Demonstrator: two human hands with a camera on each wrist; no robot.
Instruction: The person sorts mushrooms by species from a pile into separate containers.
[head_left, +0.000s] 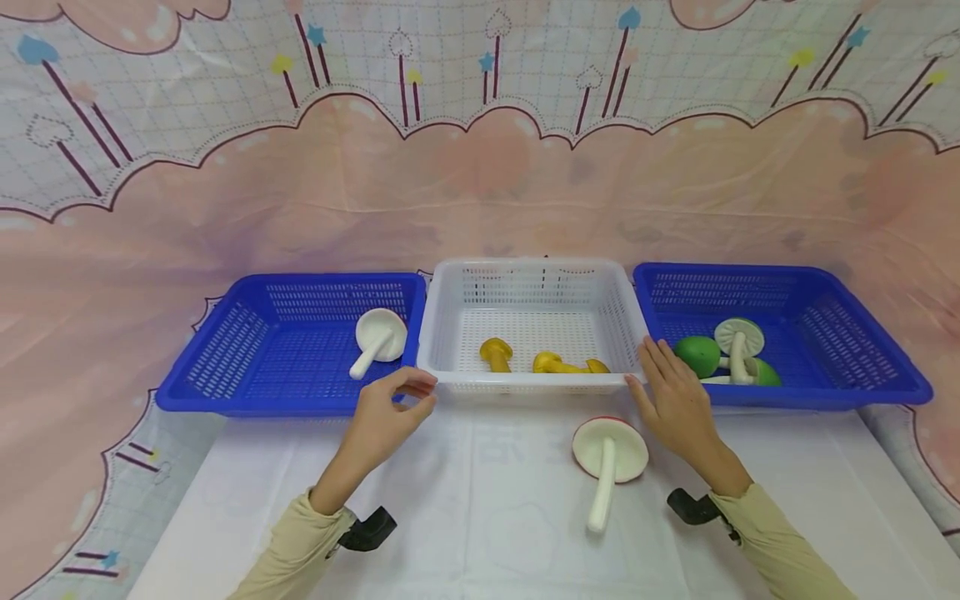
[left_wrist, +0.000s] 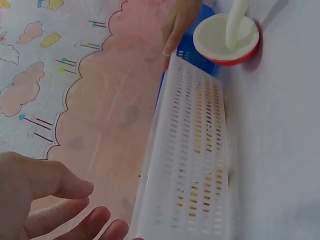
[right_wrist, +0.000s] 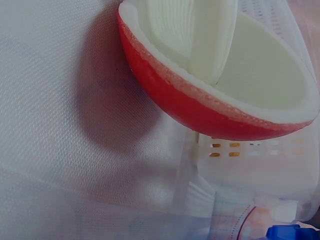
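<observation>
My left hand (head_left: 387,417) is at the front left corner of the white basket (head_left: 528,380), fingers loosely bent and thumb apart, with nothing between them. The fingertips are right at the rim. My right hand (head_left: 677,403) rests with straight fingers at the front right corner of the white basket, beside the right blue basket (head_left: 817,398). Several yellow toy mushrooms (head_left: 496,354) lie in the white basket. On the table before it lies a red-capped toy mushroom (head_left: 609,454), white underside up, large in the right wrist view; the right hand is out of that view.
In the left blue basket (head_left: 277,403) lies another toy mushroom (head_left: 381,337), its white underside showing. The right blue basket holds several green-capped toy mushrooms (head_left: 697,356). A patterned cloth (head_left: 480,192) hangs behind the baskets. White cloth (head_left: 510,533) covers the table.
</observation>
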